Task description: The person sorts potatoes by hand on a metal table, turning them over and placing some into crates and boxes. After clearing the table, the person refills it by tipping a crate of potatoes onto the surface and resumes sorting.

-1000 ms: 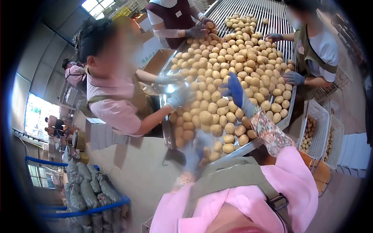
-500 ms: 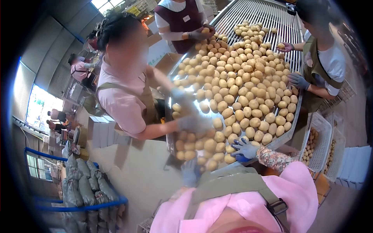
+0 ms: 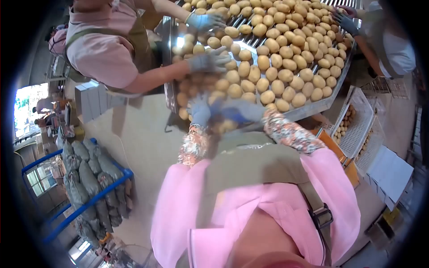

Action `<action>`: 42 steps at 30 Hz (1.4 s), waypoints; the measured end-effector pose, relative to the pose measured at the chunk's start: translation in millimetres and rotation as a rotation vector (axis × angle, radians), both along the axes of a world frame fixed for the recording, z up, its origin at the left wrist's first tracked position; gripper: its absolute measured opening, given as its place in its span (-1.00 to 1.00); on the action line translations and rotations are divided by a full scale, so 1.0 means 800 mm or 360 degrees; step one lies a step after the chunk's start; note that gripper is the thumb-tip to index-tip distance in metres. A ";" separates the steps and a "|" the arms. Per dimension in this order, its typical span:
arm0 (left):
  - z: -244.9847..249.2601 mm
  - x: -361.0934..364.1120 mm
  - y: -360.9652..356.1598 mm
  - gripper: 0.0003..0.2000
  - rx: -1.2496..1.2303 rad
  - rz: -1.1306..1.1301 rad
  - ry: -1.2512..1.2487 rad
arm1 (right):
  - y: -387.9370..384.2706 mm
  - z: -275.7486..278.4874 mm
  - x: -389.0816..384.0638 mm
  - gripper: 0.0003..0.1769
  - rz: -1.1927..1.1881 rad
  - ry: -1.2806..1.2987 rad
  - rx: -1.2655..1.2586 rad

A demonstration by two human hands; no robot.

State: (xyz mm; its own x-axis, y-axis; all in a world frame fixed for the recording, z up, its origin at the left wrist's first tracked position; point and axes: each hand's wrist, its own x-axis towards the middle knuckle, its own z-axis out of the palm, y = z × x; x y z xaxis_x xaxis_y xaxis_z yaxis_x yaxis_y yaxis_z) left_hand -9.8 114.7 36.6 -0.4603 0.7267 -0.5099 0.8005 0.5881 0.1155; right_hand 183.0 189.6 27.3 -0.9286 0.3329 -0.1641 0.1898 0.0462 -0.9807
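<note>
Many pale yellow potatoes (image 3: 278, 86) lie spread over a metal sorting table (image 3: 319, 109) with a roller bed. My left hand (image 3: 199, 110), in a grey glove, is at the table's near left corner, its fingers stretched toward the potatoes there. Beside it, my right hand (image 3: 243, 110) wears a grey and blue glove and reaches leftward across the near edge. Motion smears its fingers, so whether it holds a potato is hidden. Some potatoes under and between my hands are blurred.
A co-worker's gloved hands (image 3: 208, 62) are over the potatoes on the left. Another person's glove (image 3: 346, 23) rests at the far right edge. White crates (image 3: 353, 120) with potatoes stand at the right. Filled sacks (image 3: 91, 174) sit in a blue-railed cart (image 3: 129, 173).
The view has tilted downward. My right hand has swept left along the near edge toward my left hand. The co-worker's hands on the left have shifted among the potatoes.
</note>
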 end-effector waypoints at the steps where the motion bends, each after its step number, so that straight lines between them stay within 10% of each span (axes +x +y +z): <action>1: 0.000 0.001 -0.016 -0.19 -0.0029 0.0016 -0.0006 | 0.015 -0.019 0.022 -0.67 0.0038 -0.0051 0.0984; 5: -0.037 -0.011 -0.091 -0.31 0.0558 -0.0070 -0.0097 | 0.018 0.038 0.099 -0.67 0.0350 -0.0587 0.1541; 8: -0.025 -0.005 -0.124 -0.34 0.1107 0.0227 -0.0262 | -0.001 0.016 0.088 -0.65 0.0314 -0.0667 0.1292; 10: -0.045 -0.011 -0.146 -0.38 0.1251 0.0314 -0.0237 | -0.018 -0.010 0.044 -0.63 0.0496 -0.0526 0.0262; 11: -0.053 -0.017 -0.155 -0.42 0.1416 0.0400 -0.0200 | -0.030 -0.002 0.009 -0.61 0.0808 -0.0626 0.0607; 12: -0.058 -0.027 -0.160 -0.48 0.1449 0.0341 -0.0040 | -0.072 -0.036 -0.011 -0.61 0.0251 -0.0286 0.0314; 13: -0.056 -0.034 -0.162 -0.48 0.1444 0.0361 -0.0032 | -0.116 -0.034 -0.037 -0.63 -0.0176 -0.0336 0.1358; 14: -0.049 -0.043 -0.164 -0.49 0.1303 0.0544 -0.0104 | -0.102 -0.051 -0.059 -0.63 0.0598 0.0102 0.1277; 18: 0.003 -0.072 -0.141 -0.61 0.1276 0.0768 -0.0408 | -0.113 -0.050 -0.107 -0.81 0.0356 0.0394 -0.0609; 19: -0.005 -0.084 -0.137 -0.56 0.1252 0.0886 -0.0557 | -0.084 -0.041 -0.091 -0.60 0.0311 0.0270 0.0315; 20: -0.002 -0.085 -0.133 -0.56 0.1263 0.0894 -0.0557 | -0.062 -0.023 -0.075 -0.61 0.0099 0.0066 -0.0373; 21: 0.002 -0.081 -0.124 -0.62 0.1307 0.0475 -0.0446 | -0.028 0.037 -0.040 -0.63 0.0053 0.0082 0.0891; 23: -0.020 -0.066 -0.111 -0.68 0.1347 0.0079 -0.0332 | -0.002 -0.011 0.015 -0.62 -0.0269 -0.0298 0.1418; 25: -0.083 -0.045 -0.098 -0.81 0.1551 0.0707 -0.1265 | 0.021 -0.028 0.082 -0.55 -0.0264 -0.0721 0.1799; 27: -0.001 0.008 -0.068 -0.83 0.1515 0.1020 -0.1616 | 0.026 -0.016 0.132 -0.52 -0.0046 -0.0793 0.1861; 31: -0.036 0.016 -0.043 -0.76 0.1357 -0.0229 -0.0708 | 0.001 -0.006 0.152 -0.38 -0.0013 -0.0985 0.1440; 32: -0.013 0.036 -0.038 -0.73 0.1231 0.0120 -0.1062 | -0.005 -0.002 0.137 -0.37 -0.0105 -0.0974 0.1244; 36: 0.009 0.074 -0.046 -0.54 0.1342 -0.0273 -0.0132 | -0.052 -0.051 0.064 -0.40 -0.0159 -0.0781 0.1254; 38: -0.022 0.054 -0.061 -0.41 0.0489 -0.0099 -0.0215 | -0.054 -0.036 0.035 -0.43 -0.0165 -0.0893 0.1378; 42: -0.044 -0.003 -0.142 -0.42 0.0263 -0.0163 0.0229 | -0.044 0.014 0.032 -0.49 -0.0116 -0.0349 0.0535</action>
